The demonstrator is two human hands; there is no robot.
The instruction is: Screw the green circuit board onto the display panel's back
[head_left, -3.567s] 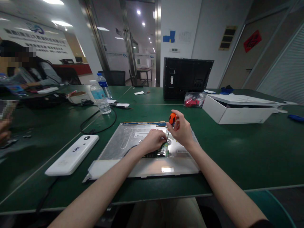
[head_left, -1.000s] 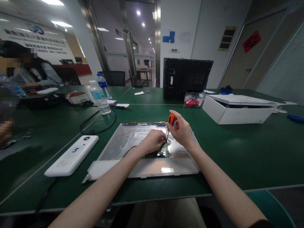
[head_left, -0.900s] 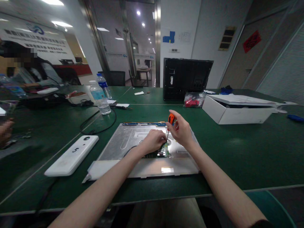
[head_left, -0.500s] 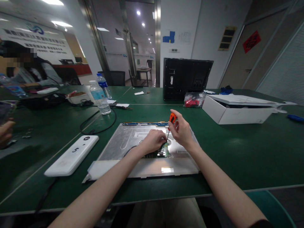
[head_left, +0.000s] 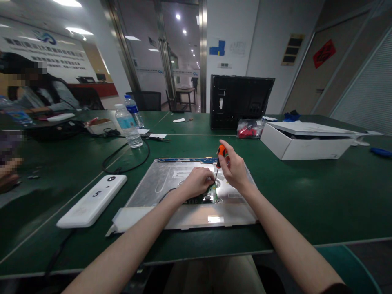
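Observation:
A silvery display panel (head_left: 147, 185) lies flat on the green table, with a blue circuit strip (head_left: 183, 160) along its far edge. On its middle sits a green circuit board (head_left: 210, 196), partly covered by my left hand. My right hand (head_left: 236, 168) grips an orange and black screwdriver (head_left: 221, 151), held nearly upright with its shaft pointing down at the board. My left hand (head_left: 199, 180) is closed beside the screwdriver's tip, its fingertips pinched at the board's far edge. Whatever is between those fingertips is too small to make out.
Left of the panel lies a white power bank-like block (head_left: 93, 201) marked 5. Two water bottles (head_left: 129, 126) and a black cable (head_left: 149, 153) are beyond it. A black monitor housing (head_left: 241, 100) and a white box (head_left: 306, 143) stand at the back right. Another person sits at far left.
My right fingers have shifted slightly on the screwdriver handle, which has turned a little. My left hand stays where it was. At far left, the other person's hand has moved slightly.

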